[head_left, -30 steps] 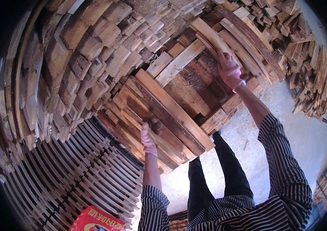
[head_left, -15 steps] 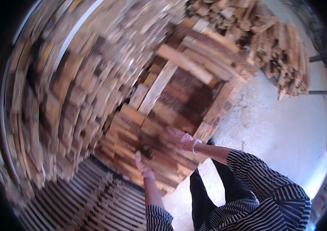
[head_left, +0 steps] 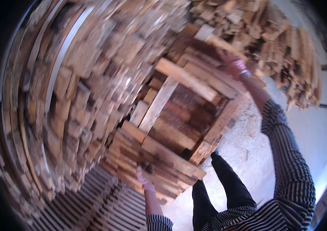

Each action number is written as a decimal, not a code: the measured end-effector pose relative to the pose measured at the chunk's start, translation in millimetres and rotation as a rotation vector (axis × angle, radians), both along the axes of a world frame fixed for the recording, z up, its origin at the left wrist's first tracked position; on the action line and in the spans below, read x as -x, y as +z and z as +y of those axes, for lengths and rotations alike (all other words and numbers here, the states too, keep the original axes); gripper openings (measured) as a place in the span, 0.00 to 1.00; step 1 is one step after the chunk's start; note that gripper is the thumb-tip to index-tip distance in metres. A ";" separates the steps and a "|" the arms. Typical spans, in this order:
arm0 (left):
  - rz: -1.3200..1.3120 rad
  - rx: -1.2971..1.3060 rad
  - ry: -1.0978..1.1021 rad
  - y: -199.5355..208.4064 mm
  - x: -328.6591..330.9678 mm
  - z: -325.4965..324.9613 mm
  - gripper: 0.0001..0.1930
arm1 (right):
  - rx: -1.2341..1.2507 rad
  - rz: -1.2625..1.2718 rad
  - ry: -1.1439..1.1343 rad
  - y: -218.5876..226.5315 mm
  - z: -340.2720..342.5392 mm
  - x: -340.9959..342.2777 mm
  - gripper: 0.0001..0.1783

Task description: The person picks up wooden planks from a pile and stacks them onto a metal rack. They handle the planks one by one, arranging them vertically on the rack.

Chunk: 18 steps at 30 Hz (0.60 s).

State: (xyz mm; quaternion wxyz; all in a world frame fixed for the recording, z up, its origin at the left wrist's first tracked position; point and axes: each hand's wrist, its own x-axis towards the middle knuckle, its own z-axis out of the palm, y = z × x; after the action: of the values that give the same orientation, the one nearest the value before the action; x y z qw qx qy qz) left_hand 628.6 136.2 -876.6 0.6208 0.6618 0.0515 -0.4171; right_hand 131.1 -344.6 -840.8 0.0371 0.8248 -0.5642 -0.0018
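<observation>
- Here, the wooden pallet (head_left: 179, 127) fills the centre of the frame, tilted, its long axis running from lower left to upper right.
- The left hand (head_left: 145, 180) grips its lower edge; the right hand (head_left: 234, 65) holds the upper right corner.
- A blurred stack of planks (head_left: 86, 84) crowds the left, just beside the pallet.
- A timber heap (head_left: 283, 46) lies upper right; pale concrete floor (head_left: 248, 154) lies below.
</observation>
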 end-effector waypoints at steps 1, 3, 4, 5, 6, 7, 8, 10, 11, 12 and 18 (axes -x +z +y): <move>0.164 -0.079 -0.010 9.7 -41.9 33.3 0.19 | -0.224 -0.166 0.051 17.7 2.5 -49.2 0.50; 0.166 -0.095 -0.081 7.7 -44.2 20.0 0.23 | -0.261 -0.177 -0.026 17.8 -6.9 -33.0 0.50; 0.140 -0.122 -0.054 11.0 -37.7 14.5 0.21 | -0.151 -0.167 -0.013 21.5 1.9 -32.2 0.52; 0.131 -0.137 -0.050 10.3 -24.5 -1.7 0.20 | -0.060 -0.171 0.034 27.7 9.2 -21.8 0.52; 0.121 -0.149 -0.047 11.2 -16.7 -12.0 0.19 | 0.033 -0.177 0.078 36.7 17.4 -16.0 0.52; 0.102 -0.203 0.041 15.5 -35.7 13.7 0.17 | -0.075 -0.191 0.027 45.1 36.8 -44.8 0.51; 0.110 -0.200 0.081 15.2 -31.7 19.0 0.17 | -0.170 -0.154 -0.047 58.5 62.9 -59.1 0.50; 0.134 -0.179 0.134 14.1 -22.4 6.3 0.17 | -0.179 -0.351 0.040 61.2 117.6 -76.0 0.47; 0.162 -0.245 0.092 16.3 -19.6 1.2 0.17 | -0.226 -0.328 0.073 64.9 146.2 -89.2 0.46; 0.157 -0.237 0.085 18.1 -16.2 -1.2 0.17 | -0.274 -0.308 0.103 69.0 173.1 -108.4 0.46; 0.143 -0.201 0.117 16.2 -20.7 -2.4 0.17 | -0.650 -0.477 0.103 29.1 282.9 -265.5 0.40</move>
State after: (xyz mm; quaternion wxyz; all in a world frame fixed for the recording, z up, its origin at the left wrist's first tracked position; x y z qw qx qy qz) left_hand 649.3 133.8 -860.4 0.5693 0.6852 0.1755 -0.4190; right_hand 396.7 -61.7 -811.7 -0.3574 0.7981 -0.4849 0.0134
